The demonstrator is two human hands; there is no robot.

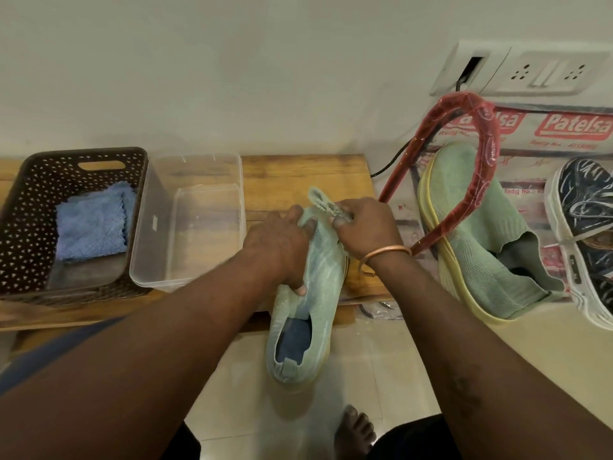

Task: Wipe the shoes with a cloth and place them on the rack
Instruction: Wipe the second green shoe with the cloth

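Observation:
A pale green knit shoe [318,293] lies lengthwise over the front edge of the wooden board [298,174], its opening toward me. My left hand [278,247] grips the shoe's left side near the toe. My right hand [361,227], with a copper bangle on the wrist, pinches a small pale green cloth [320,197] against the toe. The matching green shoe [481,237] rests on its side at the right, under a red wrapped rack bar [477,167]. A dark patterned sneaker [587,234] lies at the far right edge.
A brown perforated basket [20,227] at the left holds a folded blue cloth [93,224]. A clear plastic tub [142,254] stands beside it. A wall socket plate [530,71] with a black cable is behind the rack. My bare foot [355,429] is on the tiled floor.

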